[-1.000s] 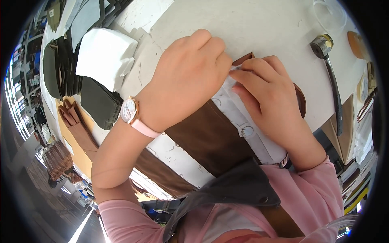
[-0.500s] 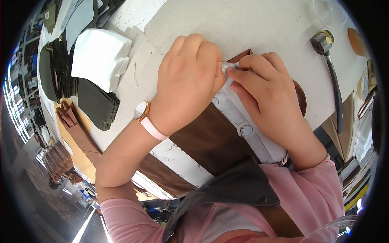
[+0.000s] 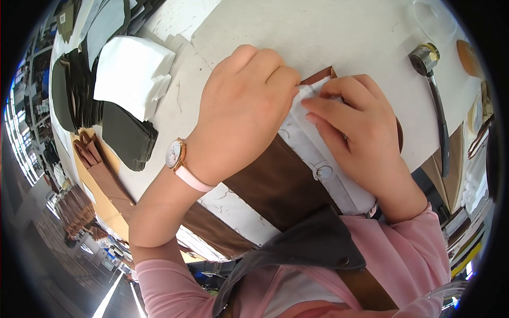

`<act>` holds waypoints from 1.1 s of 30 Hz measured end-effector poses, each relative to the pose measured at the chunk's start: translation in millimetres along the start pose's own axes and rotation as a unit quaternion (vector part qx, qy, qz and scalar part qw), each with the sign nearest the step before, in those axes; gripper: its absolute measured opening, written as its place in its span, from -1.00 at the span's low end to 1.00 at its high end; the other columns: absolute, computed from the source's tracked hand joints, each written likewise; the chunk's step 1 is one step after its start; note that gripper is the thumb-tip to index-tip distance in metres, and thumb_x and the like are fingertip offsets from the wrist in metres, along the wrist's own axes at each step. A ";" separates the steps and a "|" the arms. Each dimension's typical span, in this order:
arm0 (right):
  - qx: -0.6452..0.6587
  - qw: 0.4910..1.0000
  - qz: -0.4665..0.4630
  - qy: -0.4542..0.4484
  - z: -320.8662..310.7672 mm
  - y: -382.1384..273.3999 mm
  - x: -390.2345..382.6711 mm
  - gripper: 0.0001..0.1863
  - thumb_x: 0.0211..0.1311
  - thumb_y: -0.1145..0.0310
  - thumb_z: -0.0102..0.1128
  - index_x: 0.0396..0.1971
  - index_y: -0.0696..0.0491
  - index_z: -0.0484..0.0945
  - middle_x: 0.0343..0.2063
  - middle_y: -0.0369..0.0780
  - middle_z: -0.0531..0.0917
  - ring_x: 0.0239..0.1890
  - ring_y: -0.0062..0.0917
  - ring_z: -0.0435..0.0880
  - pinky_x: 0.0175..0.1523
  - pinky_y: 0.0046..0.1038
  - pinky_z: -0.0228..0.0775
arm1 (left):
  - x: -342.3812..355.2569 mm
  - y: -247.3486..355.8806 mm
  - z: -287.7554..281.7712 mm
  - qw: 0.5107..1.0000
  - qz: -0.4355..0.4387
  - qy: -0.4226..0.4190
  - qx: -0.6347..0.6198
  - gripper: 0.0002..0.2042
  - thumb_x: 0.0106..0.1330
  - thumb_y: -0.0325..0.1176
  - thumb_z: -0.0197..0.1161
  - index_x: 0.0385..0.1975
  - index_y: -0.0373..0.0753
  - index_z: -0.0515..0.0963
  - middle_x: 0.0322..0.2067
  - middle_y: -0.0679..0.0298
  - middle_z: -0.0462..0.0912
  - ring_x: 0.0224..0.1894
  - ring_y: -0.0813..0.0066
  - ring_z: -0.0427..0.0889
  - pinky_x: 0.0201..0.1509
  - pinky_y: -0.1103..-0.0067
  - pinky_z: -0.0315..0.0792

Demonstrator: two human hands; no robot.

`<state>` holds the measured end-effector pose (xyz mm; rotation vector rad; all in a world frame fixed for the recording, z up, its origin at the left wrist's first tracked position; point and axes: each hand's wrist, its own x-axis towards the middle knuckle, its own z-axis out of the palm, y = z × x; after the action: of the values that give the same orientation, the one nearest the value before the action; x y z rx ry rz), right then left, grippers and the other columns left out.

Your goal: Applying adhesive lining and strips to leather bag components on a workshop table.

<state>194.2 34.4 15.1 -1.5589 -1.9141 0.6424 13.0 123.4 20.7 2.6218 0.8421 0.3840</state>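
Observation:
A brown leather-like piece [image 3: 283, 180] lies on the table before me, with a greyish-white band [image 3: 327, 177] along it. A finely meshed white strip [image 3: 306, 115] sits on that band. My left hand [image 3: 246, 103] is closed in a fist at the strip's left edge; its thumb and whatever it grips are hidden. Over the strip, my right hand [image 3: 363, 119] has bent fingers, with thumb and index tips slightly apart and resting on or just above the mesh. A small round ring shape [image 3: 322, 172] shows on the band below.
At left are a stack of white sheets [image 3: 132, 74], dark green cut pieces [image 3: 127, 135] and brown straps [image 3: 103, 172]. A black-handled hammer [image 3: 437, 106] lies at right, near a clear round container [image 3: 435, 21] and an amber object [image 3: 469, 57].
My left fist has shifted slightly right and turned. My right hand has moved a little right, away from the left one, exposing more of the white mesh strip between them.

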 end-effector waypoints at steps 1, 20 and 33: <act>0.000 1.000 -0.001 -0.001 0.1 0.0 0.5 -0.75 -0.05 0.54 0.40 -0.27 0.08 0.70 -0.25 -0.24 0.60 -0.20 -0.31 0.54 -0.15 -0.34 0.45 | -0.3 -1.3 0.9 1.000 0.002 0.001 0.001 -0.87 0.08 -0.48 0.38 -0.37 -0.20 0.60 -0.39 0.30 0.54 -0.27 0.22 0.50 -0.20 0.43 0.44; -0.039 0.998 -0.030 0.036 5.8 2.4 0.8 -0.77 -0.08 0.49 0.41 -0.32 0.04 0.71 -0.31 -0.28 0.55 -0.30 -0.34 0.50 -0.21 -0.38 0.43 | -12.3 7.8 13.5 0.992 -0.076 0.081 -0.055 -0.89 0.13 -0.54 0.33 -0.38 -0.21 0.56 -0.42 0.26 0.54 -0.35 0.26 0.52 -0.28 0.44 0.43; -0.043 0.998 -0.039 -0.005 2.2 -2.7 0.8 -0.75 -0.11 0.49 0.42 -0.31 0.05 0.73 -0.27 -0.26 0.56 -0.24 -0.32 0.51 -0.22 -0.34 0.44 | 0.8 -26.4 1.4 0.977 0.209 0.011 0.032 -0.70 -0.13 -0.41 0.29 -0.29 -0.18 0.63 -0.35 0.36 0.57 -0.35 0.40 0.55 -0.36 0.53 0.43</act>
<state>190.6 34.6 15.5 -1.5273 -2.0237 0.5413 0.8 143.5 8.7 2.8536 0.3035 0.5025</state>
